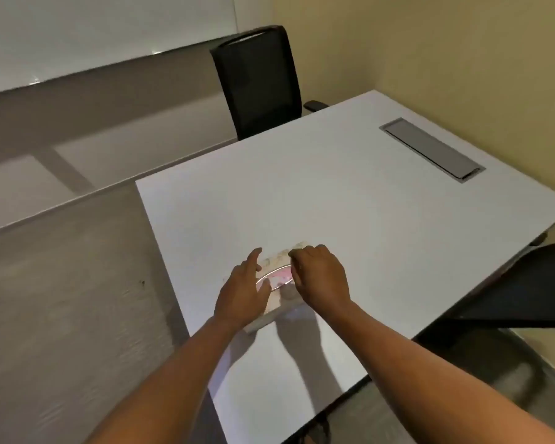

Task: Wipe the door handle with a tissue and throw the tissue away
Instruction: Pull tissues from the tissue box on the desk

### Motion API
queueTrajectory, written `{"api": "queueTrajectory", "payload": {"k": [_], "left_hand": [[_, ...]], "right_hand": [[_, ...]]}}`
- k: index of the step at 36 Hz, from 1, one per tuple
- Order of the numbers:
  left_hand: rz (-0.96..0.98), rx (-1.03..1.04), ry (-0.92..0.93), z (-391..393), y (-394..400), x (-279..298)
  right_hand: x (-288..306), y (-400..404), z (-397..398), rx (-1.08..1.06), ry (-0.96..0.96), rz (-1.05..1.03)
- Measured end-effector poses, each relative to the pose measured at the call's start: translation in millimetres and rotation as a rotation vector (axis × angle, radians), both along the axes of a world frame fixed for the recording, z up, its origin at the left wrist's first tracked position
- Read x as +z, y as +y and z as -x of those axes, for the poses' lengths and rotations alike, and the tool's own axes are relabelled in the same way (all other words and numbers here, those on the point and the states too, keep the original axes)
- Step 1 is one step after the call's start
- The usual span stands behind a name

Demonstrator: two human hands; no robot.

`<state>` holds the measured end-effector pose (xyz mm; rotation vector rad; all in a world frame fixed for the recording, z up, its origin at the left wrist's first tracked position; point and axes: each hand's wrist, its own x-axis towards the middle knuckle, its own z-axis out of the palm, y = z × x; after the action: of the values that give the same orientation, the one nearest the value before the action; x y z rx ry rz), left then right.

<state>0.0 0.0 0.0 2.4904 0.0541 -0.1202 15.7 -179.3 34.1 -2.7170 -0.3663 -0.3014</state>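
The tissue box [277,277] lies between both hands [242,291], touching them.

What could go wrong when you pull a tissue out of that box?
The pale cardboard tissue box sits near the white table's left edge, so a hard tug might drag it off. The left hand rests on it only lightly. The right hand, pinching at the opening, might tear the tissue or pull several.

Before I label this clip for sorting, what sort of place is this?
Probably a small office meeting room: a white table with a built-in cable hatch, a black office chair, and a whiteboard on the wall.
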Motion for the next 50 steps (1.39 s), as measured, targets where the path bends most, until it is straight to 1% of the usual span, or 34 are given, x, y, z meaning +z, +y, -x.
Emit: {"api": "queueTrajectory", "payload": {"k": [5, 8, 12, 26, 29, 37, 40, 50], "left_hand": [[-0.076, -0.105, -0.009, 0, 12, -7], [-0.085, -0.158, -0.027, -2, 19, -14], [-0.073, -0.177, -0.03, -6, 26, -20], [-0.156, -0.307, -0.072, -15, 32, -38], [-0.165, -0.33, -0.067, -17, 31, -39], [-0.245, -0.406, -0.126, -17, 32, -37], [-0.26, -0.402, -0.138, -15, 31, -36], [-0.286, -0.377, -0.073, -10, 32, -39]], "right_hand": [[-11, 10, -14, -0.001, 0.089, -0.01], [-23, 20, -22, -0.004, 0.158, 0.044], [-35, 34, -26, 0.003, 0.273, 0.109], [-45, 42, -30, -0.052, 0.43, 0.239], [-46, 42, -31, -0.058, 0.45, 0.226], [-51, 46, -33, -0.035, 0.449, 0.208], [-52, 48, -34, -0.032, 0.446, 0.225], [-56, 52, -35, -0.032, 0.451, 0.248]]}}
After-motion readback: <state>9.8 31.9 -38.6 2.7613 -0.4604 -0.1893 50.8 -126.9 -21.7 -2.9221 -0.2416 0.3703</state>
